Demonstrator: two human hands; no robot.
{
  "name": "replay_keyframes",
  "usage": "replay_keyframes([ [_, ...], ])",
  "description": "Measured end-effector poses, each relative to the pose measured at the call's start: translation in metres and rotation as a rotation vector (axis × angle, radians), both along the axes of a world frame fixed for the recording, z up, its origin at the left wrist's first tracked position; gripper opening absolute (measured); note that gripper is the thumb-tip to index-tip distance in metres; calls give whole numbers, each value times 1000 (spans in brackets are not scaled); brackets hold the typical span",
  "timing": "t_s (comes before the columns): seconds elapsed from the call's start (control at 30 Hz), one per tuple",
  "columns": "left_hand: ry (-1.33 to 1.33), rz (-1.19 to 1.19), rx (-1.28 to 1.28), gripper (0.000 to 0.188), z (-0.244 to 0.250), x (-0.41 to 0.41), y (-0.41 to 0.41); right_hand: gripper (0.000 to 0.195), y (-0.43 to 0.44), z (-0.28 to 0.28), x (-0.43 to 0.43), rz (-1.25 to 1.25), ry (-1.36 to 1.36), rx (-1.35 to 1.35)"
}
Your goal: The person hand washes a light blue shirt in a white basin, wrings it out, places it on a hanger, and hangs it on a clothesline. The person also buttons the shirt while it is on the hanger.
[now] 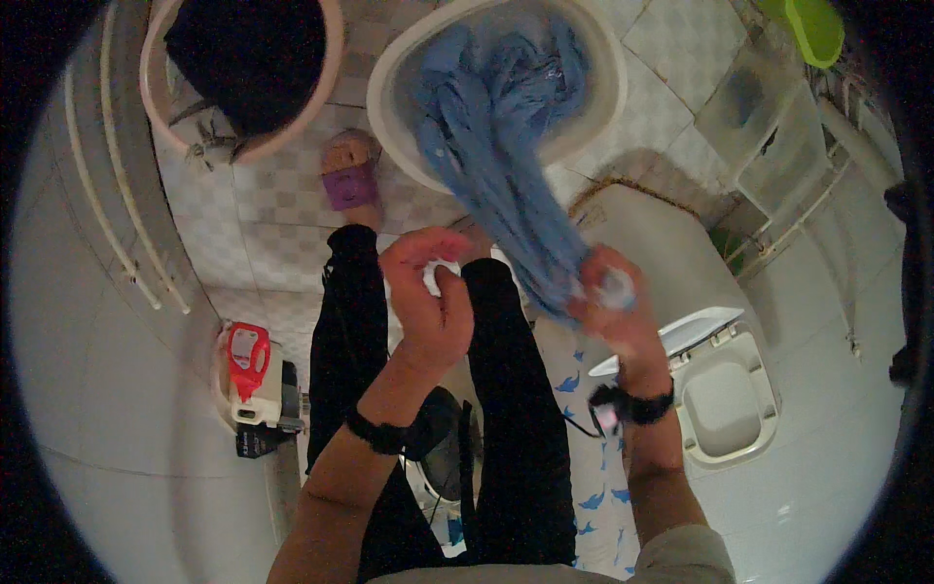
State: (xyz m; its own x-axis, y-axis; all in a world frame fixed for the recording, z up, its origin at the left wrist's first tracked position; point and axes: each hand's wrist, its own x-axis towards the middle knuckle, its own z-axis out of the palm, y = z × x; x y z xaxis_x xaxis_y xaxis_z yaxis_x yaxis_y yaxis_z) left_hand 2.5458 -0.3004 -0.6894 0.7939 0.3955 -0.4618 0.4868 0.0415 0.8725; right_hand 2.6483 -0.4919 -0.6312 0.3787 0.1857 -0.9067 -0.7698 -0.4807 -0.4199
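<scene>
A wet-looking blue garment lies bunched in a pale plastic basin. One end of it stretches over the near rim toward me. At that end my right hand is closed on the cloth, blurred, with a round whitish patch among its fingers that I cannot identify. Above my knees, my left hand curls around a small white thing, too hidden to name. Black bands circle both wrists.
A pink-rimmed tub with dark cloth stands at the far left. Red and white bottles are at the left wall, pipes above. A toilet seat, translucent drawers and a green basin occupy the right.
</scene>
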Motion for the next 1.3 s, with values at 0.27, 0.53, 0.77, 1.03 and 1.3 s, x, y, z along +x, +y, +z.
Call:
replay_keyframes([
  [0.27, 85, 48, -86, 34, 8, -4, -2, 27, -23, 140, -6, -10, -370, 72],
  [0.53, 107, 45, -114, 31, 6, 0, -5, 33, -27, 167, -11, 65, -484, -11],
  [0.77, 156, -40, -94, 28, 3, 0, -4, 44, -20, 108, 10, 129, -482, -74],
  [1.03, 184, -165, -28, 21, 3, 10, -2, 62, 23, -174, 36, 389, -657, -143],
  [1.3, 229, -227, -44, 19, -6, 17, 0, 68, 36, -304, 20, 1037, -860, -610],
])
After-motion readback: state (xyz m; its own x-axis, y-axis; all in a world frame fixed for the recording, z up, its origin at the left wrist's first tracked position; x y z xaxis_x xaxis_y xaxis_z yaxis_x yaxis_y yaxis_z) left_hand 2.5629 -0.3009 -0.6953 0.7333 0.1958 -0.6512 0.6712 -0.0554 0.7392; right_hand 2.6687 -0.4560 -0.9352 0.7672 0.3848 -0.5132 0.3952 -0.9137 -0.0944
